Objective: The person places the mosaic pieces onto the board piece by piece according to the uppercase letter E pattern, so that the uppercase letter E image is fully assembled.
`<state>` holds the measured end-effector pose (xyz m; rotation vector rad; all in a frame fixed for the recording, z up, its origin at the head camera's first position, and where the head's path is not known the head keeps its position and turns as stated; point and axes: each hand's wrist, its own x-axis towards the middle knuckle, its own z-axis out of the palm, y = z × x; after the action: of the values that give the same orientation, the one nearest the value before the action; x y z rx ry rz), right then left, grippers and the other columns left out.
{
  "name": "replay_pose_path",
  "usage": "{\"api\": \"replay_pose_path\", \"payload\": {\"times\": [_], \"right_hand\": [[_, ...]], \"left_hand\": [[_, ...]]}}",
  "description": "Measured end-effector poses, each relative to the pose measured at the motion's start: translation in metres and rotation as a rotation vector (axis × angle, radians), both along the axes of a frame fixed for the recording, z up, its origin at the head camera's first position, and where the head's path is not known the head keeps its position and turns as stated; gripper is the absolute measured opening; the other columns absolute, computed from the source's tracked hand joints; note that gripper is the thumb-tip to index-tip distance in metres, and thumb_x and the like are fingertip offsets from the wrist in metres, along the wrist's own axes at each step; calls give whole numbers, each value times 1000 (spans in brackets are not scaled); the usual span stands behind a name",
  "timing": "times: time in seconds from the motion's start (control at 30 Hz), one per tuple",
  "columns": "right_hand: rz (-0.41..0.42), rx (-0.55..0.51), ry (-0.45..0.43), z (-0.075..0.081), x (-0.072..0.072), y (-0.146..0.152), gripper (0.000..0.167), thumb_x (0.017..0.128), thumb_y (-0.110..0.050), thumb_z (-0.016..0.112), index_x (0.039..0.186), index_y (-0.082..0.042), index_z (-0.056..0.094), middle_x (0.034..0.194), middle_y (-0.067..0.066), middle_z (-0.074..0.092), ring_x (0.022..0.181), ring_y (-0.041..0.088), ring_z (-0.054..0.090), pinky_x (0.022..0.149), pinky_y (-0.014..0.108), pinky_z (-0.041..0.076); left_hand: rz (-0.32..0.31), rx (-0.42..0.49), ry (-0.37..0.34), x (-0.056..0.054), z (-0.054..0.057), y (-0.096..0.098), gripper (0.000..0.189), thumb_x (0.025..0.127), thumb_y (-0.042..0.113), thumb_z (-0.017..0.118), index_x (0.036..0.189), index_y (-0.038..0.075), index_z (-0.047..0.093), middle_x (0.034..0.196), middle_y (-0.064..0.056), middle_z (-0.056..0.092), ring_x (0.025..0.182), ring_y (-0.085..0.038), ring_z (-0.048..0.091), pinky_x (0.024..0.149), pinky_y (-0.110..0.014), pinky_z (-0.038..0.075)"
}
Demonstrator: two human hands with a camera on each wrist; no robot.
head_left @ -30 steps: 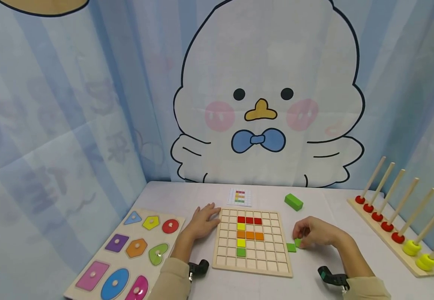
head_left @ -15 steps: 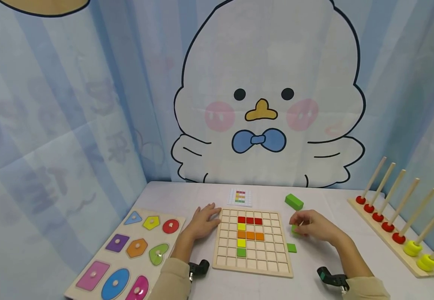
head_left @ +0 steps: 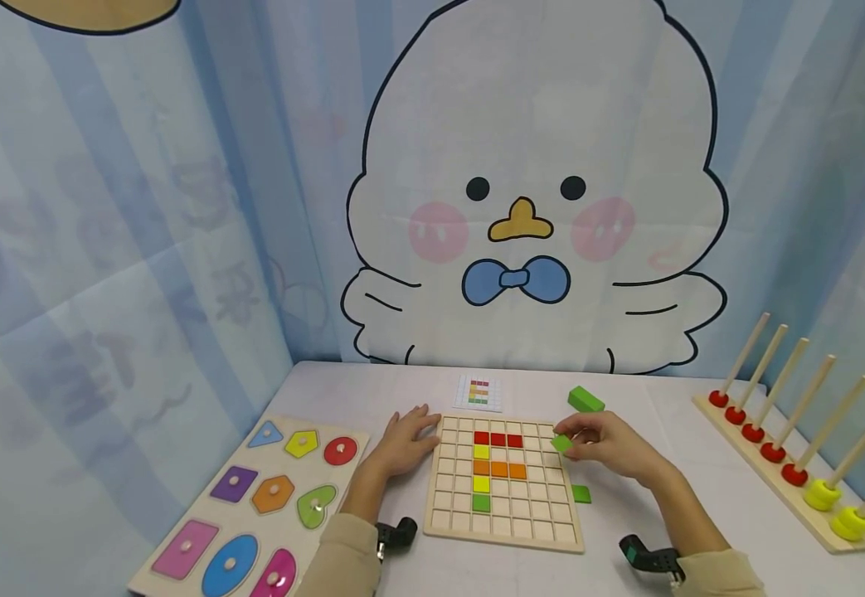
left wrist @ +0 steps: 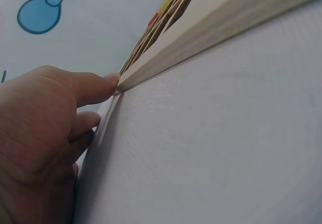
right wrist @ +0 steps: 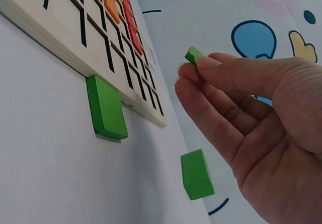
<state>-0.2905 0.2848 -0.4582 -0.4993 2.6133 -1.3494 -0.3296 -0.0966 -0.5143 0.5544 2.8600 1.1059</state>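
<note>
Between thumb and fingers my right hand (head_left: pixel 605 444) pinches a small green tile (head_left: pixel 561 444), raised over the right edge of the wooden grid board (head_left: pixel 536 526). The right wrist view shows this tile (right wrist: pixel 192 54) at the fingertips. My left hand (head_left: pixel 405 439) rests at the board's upper left corner; its thumb (left wrist: pixel 98 87) touches the corner in the left wrist view. Red, yellow, orange and green tiles fill some of the board's squares. One more green tile (head_left: pixel 581 494) lies against the board's right side.
A green block (head_left: pixel 585 400) sits behind the right hand. A printed pattern card (head_left: pixel 478 392) lies beyond the board. To the left is a shape puzzle (head_left: pixel 260 456); a peg rack (head_left: pixel 783 473) with red and yellow rings stands at right.
My right hand has lifted the green tile off the table and carried it left and away from me, to the board's right edge. The left hand stays in place.
</note>
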Motion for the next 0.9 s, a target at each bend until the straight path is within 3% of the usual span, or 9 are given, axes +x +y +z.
{"api": "replay_pose_path", "payload": {"times": [0.2,0.47,0.67,0.9], "right_hand": [[22,-7,25,1,2,-12,34,91,-10,79,123,0,71,112,10,73,90,22,64,75,21,59],[40,23,115,4,7,-30,26,88,-15,84,112,-11,75,104,5,72,85,20,61,72,20,56],[99,47,173,7,12,-43,25,86,-17,85,108,-12,75,100,2,71,83,15,59,70,21,53],[173,67,173,5,16,-52,25,84,-20,87,104,-16,74,95,-1,70,79,12,59,67,22,51]], "left_hand": [[-2,8,2,1,-1,0,47,103,25,61,147,10,59,164,-17,42,158,-35,30,132,-59,9],[1,4,0,1,0,0,47,103,25,61,148,11,59,164,-16,42,158,-34,30,132,-58,8],[9,0,-4,0,-1,1,47,103,26,62,147,10,59,164,-17,42,158,-34,30,132,-59,8],[8,3,-12,1,0,1,48,103,27,61,148,11,58,165,-16,41,159,-33,29,132,-58,7]]}}
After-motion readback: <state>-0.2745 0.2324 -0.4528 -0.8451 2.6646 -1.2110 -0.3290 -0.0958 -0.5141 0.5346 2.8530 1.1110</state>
